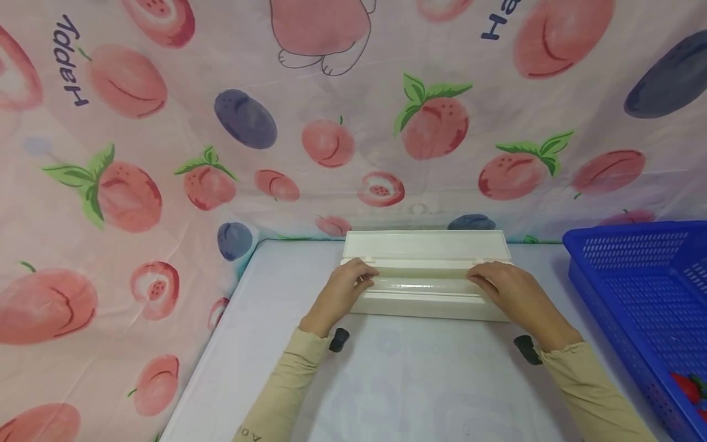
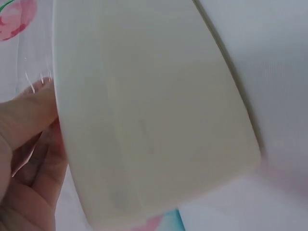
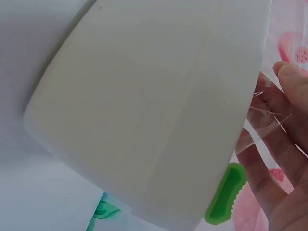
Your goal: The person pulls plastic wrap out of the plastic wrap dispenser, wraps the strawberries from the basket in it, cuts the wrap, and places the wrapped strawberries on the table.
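A white cling film dispenser [image 1: 431, 307] sits at the back of the table, its lid [image 1: 425, 244] tipped back. Inside lies a shiny roll of clear cling film [image 1: 422, 284]. At the left end, my left hand [image 1: 341, 293] pinches the film between thumb and fingers. My right hand [image 1: 510, 294] holds the film at the other end with thumb and forefinger. Clear film [image 3: 269, 120] stretches over the right fingers in the right wrist view. The dispenser's end walls fill much of both wrist views and hide part of each hand's fingertips.
To the right stands a blue plastic basket [image 1: 607, 319] with red items [image 1: 687, 388] inside. Small black pieces [image 1: 339, 339] show below both wrists. A bright green object [image 3: 226, 195] appears behind the dispenser in the right wrist view. A fruit-patterned cloth [image 1: 331, 92] hangs behind the table.
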Action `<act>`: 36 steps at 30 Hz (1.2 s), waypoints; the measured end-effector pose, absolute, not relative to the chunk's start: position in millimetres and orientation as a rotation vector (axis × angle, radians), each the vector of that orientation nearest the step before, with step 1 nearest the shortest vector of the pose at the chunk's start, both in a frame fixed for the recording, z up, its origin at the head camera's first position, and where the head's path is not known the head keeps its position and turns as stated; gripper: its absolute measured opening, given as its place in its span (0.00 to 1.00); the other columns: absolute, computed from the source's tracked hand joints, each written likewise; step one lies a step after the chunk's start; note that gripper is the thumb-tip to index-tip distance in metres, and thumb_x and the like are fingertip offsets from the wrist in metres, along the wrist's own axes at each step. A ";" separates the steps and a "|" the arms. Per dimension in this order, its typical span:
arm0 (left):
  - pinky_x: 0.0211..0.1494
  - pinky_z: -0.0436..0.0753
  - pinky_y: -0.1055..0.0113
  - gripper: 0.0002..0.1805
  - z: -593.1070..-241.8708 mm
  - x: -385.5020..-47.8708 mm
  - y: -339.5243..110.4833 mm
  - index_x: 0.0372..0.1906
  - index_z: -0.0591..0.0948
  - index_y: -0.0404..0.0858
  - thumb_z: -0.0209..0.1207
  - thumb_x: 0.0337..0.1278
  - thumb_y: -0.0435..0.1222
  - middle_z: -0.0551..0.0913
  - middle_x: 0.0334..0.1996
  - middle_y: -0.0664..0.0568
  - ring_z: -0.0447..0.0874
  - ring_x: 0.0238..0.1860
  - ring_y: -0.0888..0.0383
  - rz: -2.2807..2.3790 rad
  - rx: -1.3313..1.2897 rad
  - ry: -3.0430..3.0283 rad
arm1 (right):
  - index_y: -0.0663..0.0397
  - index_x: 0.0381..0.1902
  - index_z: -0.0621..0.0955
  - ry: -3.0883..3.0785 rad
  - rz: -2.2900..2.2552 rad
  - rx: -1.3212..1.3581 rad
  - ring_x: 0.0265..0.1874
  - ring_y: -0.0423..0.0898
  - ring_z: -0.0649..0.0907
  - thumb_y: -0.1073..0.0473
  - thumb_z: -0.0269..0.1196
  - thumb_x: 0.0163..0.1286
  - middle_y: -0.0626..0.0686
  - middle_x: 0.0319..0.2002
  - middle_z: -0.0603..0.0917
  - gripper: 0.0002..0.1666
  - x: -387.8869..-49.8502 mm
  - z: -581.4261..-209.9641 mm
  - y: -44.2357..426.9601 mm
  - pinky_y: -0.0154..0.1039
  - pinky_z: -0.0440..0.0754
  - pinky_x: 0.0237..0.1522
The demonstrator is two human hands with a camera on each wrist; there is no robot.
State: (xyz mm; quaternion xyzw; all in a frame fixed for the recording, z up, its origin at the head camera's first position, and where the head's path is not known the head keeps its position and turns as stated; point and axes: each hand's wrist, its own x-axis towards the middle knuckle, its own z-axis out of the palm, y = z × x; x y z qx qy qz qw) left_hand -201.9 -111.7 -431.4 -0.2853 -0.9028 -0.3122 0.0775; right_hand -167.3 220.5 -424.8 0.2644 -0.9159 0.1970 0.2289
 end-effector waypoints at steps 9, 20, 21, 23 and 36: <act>0.47 0.85 0.68 0.06 -430.2 -201.3 -128.0 0.39 0.88 0.38 0.67 0.57 0.32 0.87 0.36 0.53 0.86 0.40 0.59 -0.895 -0.846 -2.707 | 0.56 0.42 0.86 -2.618 0.611 0.723 0.37 0.54 0.88 0.66 0.67 0.64 0.55 0.39 0.89 0.08 -164.3 -422.0 223.2 0.53 0.85 0.39; 0.46 0.85 0.68 0.05 -433.9 -200.4 -136.8 0.39 0.88 0.38 0.66 0.59 0.33 0.88 0.38 0.52 0.86 0.41 0.59 -0.994 -0.790 -2.693 | 0.60 0.41 0.87 -2.688 0.626 0.737 0.35 0.53 0.87 0.69 0.69 0.61 0.55 0.36 0.89 0.09 -165.9 -422.7 232.8 0.51 0.85 0.37; 0.46 0.85 0.67 0.05 -434.1 -199.8 -136.8 0.40 0.88 0.38 0.65 0.60 0.34 0.88 0.39 0.52 0.86 0.41 0.60 -0.993 -0.785 -2.699 | 0.60 0.41 0.87 -2.696 0.629 0.729 0.35 0.53 0.86 0.69 0.69 0.61 0.55 0.35 0.88 0.09 -166.0 -423.3 233.6 0.51 0.84 0.37; 0.46 0.85 0.66 0.06 -433.7 -198.7 -136.7 0.41 0.88 0.39 0.64 0.62 0.35 0.89 0.39 0.53 0.86 0.41 0.60 -0.985 -0.784 -2.708 | 0.59 0.41 0.87 -2.688 0.620 0.713 0.34 0.51 0.85 0.68 0.69 0.61 0.53 0.34 0.88 0.09 -165.9 -424.7 234.9 0.50 0.83 0.36; 0.49 0.86 0.62 0.03 -429.6 -198.0 -134.8 0.39 0.85 0.40 0.63 0.63 0.33 0.90 0.37 0.54 0.88 0.41 0.60 -1.173 -0.789 -2.629 | 0.55 0.36 0.87 -2.558 0.611 0.689 0.28 0.41 0.79 0.69 0.71 0.58 0.48 0.30 0.85 0.08 -163.4 -423.3 239.4 0.41 0.79 0.29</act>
